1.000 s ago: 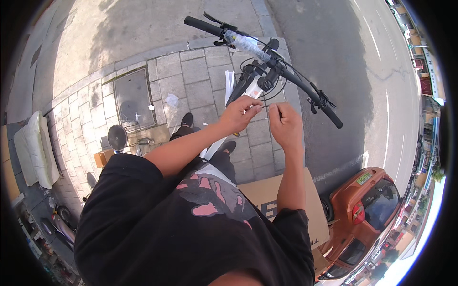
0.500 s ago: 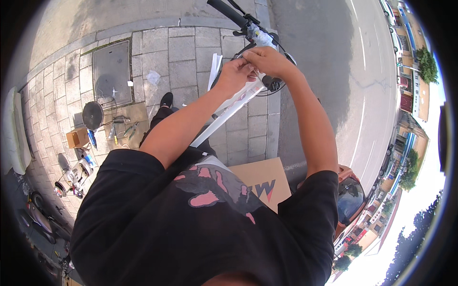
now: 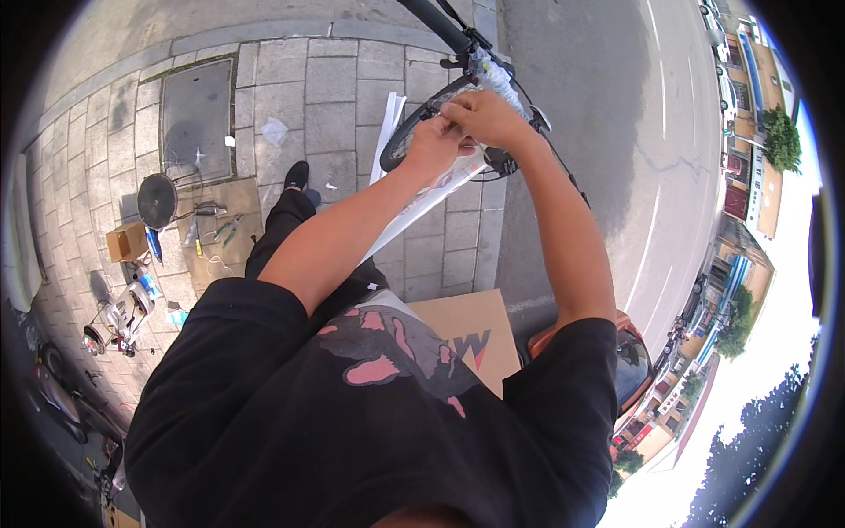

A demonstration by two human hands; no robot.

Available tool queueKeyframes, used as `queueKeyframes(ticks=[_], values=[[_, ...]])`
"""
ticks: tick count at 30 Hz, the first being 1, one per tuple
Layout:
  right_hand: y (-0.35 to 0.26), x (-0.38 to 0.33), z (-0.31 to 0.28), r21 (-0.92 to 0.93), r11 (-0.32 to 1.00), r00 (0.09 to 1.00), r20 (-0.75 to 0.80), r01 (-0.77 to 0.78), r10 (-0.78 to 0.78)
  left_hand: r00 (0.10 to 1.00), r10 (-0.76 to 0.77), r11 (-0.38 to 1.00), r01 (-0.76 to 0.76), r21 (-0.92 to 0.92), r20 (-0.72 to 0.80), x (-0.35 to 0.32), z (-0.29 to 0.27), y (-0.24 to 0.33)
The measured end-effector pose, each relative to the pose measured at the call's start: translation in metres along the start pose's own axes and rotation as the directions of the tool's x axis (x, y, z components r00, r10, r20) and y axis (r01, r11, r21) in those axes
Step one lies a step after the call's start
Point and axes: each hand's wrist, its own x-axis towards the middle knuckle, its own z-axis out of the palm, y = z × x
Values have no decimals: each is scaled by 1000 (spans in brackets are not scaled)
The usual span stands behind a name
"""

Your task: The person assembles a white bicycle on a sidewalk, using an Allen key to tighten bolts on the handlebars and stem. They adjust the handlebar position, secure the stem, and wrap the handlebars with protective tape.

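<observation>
My left hand (image 3: 434,145) and my right hand (image 3: 486,117) meet in front of a handlebar (image 3: 433,23) with a black grip. The fingers of both are pinched together, and whatever sits between them is too small to make out. Clear plastic wrap (image 3: 495,77) covers the bar's middle, just beyond my right hand. Beside my left hand curves a black tire (image 3: 397,148). Below the hands, a long white strip (image 3: 407,216) slants down toward my leg. Cables and a dark round part (image 3: 502,162) show under my right wrist, partly hidden.
A cardboard box (image 3: 484,321) stands close at my front right. Pliers (image 3: 232,231) and other tools lie on a cardboard sheet (image 3: 242,198) at left, near a round black stool (image 3: 157,201) and a small box (image 3: 128,242). A road (image 3: 607,176) runs along the right; a reddish vehicle (image 3: 632,356) stands there.
The handlebar has shifted a little right in view, and more of the black tire shows beside my left hand. Both hands stay together, pinched, slightly lower and further left.
</observation>
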Motion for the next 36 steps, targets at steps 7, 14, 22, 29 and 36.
queueKeyframes(ticks=[7, 14, 22, 29, 36], values=[[-20, -5, 9, -228, 970, 984, -174, -84, 44, 998, -17, 998, 20, -58, 58, 9, -4, -10], [-48, 6, 50, -284, 896, 910, -338, -342, 240, 994, 93, 982, -82, 169, -60, 1, -6, -28], [-42, 3, 52, -426, 889, 949, -313, -170, 32, 996, 92, 985, -93, -148, -14, 18, -19, -54], [7, 22, 44, -180, 982, 991, -130, -48, 25, 995, 31, 980, -10, -200, 100, 11, -8, -37], [-2, 25, -7, 460, 784, 900, 331, -418, 285, 980, 23, 989, 7, -150, 200, 23, -18, -32]])
